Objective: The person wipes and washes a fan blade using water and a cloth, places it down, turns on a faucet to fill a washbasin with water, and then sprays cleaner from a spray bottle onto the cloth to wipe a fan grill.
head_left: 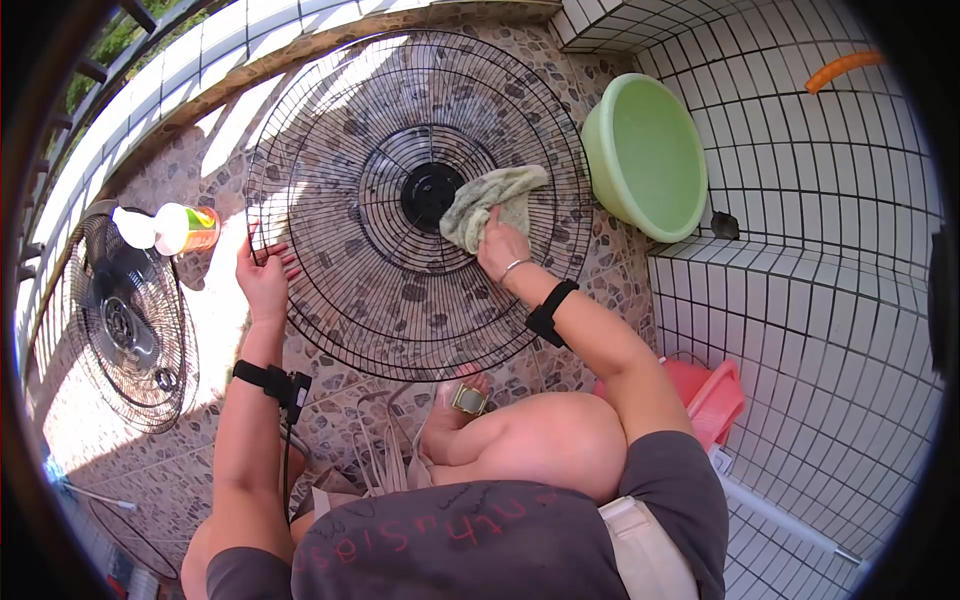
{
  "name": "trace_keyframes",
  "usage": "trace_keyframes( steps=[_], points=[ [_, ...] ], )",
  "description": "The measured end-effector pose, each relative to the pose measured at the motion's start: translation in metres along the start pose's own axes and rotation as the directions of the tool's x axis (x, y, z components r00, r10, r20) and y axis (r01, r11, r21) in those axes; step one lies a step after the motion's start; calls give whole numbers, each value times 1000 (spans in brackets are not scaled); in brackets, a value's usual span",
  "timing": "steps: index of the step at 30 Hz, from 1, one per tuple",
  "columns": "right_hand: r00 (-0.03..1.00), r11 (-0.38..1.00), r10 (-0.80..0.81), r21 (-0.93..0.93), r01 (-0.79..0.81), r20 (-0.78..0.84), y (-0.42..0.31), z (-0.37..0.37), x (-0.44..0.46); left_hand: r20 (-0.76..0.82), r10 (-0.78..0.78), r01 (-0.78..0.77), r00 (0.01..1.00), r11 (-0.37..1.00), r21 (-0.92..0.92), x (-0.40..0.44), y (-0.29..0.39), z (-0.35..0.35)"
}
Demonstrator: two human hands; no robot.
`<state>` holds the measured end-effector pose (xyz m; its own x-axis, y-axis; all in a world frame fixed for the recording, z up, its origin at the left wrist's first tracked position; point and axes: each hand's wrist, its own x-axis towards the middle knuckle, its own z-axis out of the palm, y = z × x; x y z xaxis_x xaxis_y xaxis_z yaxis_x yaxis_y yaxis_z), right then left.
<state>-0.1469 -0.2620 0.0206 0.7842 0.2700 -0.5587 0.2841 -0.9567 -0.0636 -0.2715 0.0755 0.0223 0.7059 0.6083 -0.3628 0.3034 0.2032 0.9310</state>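
- Fan grille (405,300): upper centre of the frame; round, no long axis.
- Cloth (490,200): right of the grille's hub (430,197), bunched on the wires; long axis runs lower left to upper right, reaching beyond the fingertips.
- Right hand (502,250): nearer the cloth, coming from lower right; fingers drawn together, holding it against the grille.
- Left hand (268,285): at the grille's left rim, touching; fingers spread, firmness of hold cannot be told.
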Motion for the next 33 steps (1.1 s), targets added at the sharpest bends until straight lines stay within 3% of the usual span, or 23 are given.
trace_keyframes(
  steps=[2, 4, 6, 7, 8, 9, 10, 12, 13, 14, 15, 16, 17, 18, 19, 20, 22, 25, 26, 28, 30, 32, 33],
  points=[
    [902, 889, -388, 183, 420, -188, -36, 39, -17, -19, 22, -22, 1000, 1000, 19, -6, 0, 1],
    [903, 855, -385, 294, 426, -189, -23, 26, -10, -22, 10, -10, 1000, 1000, -2, -4, -1, 0],
    [959, 748, 91, 654, 112, -269, 28, 12, 28, -34, -4, 3, 999, 999, -32, -1, -2, -2],
    [882, 619, 431, 774, -136, -190, 49, -21, 32, -28, -30, 29, 999, 999, -21, 0, -2, -3],
    [795, 112, 606, 986, -124, 31, 66, -49, 29, -20, -58, 58, 998, 998, -8, 1, -4, -4],
    [824, -228, 567, 965, 131, 22, 92, -56, 41, -42, -59, 57, 997, 998, -38, 0, -8, -4],
    [892, -331, 438, 903, 275, -112, 85, -85, 23, -52, -67, 64, 996, 997, -44, -3, -9, -2],
    [869, -240, 441, 903, 356, -226, 83, -84, 26, -33, 12, -13, 999, 1000, -26, -6, -6, 1],
    [856, 276, 323, 905, 323, -404, 75, -73, 27, -38, 31, -32, 999, 999, -31, -3, -11, 1],
    [856, 718, 130, 643, 267, -500, 64, -64, 30, -35, 36, -37, 999, 999, -25, -3, -10, 2],
    [923, 829, 130, 551, 100, -363, 33, -58, 19, -42, 22, -23, 999, 1000, -22, -3, -8, 2],
    [923, 856, 48, 491, 158, -382, 3, -40, 9, -51, 9, -10, 999, 1000, -20, -4, -6, 4],
    [834, 749, -178, 478, 459, -523, -16, 2, 14, -62, 4, -4, 998, 1000, 10, -6, -1, 5],
    [642, 771, -457, 85, 631, -615, -40, 27, 5, -67, 3, -2, 998, 1000, 15, -4, 0, 5],
    [666, 790, -546, -47, 612, -509, -58, 41, -8, -62, 28, -27, 998, 999, 26, -6, -2, 4],
    [803, 847, -528, -105, 520, -276, -61, 46, -11, -55, 53, -51, 997, 998, 33, -10, -5, 4],
    [731, 788, -615, -233, 570, -295, -38, 33, -7, -58, 62, -62, 996, 998, 11, -2, -4, 6],
    [482, 653, -749, -382, 654, -456, -17, 18, 3, -36, -18, 17, 999, 999, -32, 7, -4, 2],
    [469, 637, -762, -386, 667, -448, -31, 13, 8, -57, -18, 16, 998, 999, -37, 7, -3, 1],
    [807, 870, -379, 124, 477, -453, -69, 16, 1, -44, 82, -82, 996, 997, 10, -5, -1, 5],
    [814, 845, -323, 240, 478, -482, -79, 11, 4, -49, 73, -72, 996, 997, 11, -16, 4, 5],
    [598, 707, -643, -71, 703, -479, -50, 9, 15, -105, 22, -22, 994, 1000, 6, -16, 6, 7],
    [521, 658, -723, -220, 720, -453, -29, 10, 23, -146, -4, 2, 989, 1000, -7, -13, 5, 8]
  ],
)
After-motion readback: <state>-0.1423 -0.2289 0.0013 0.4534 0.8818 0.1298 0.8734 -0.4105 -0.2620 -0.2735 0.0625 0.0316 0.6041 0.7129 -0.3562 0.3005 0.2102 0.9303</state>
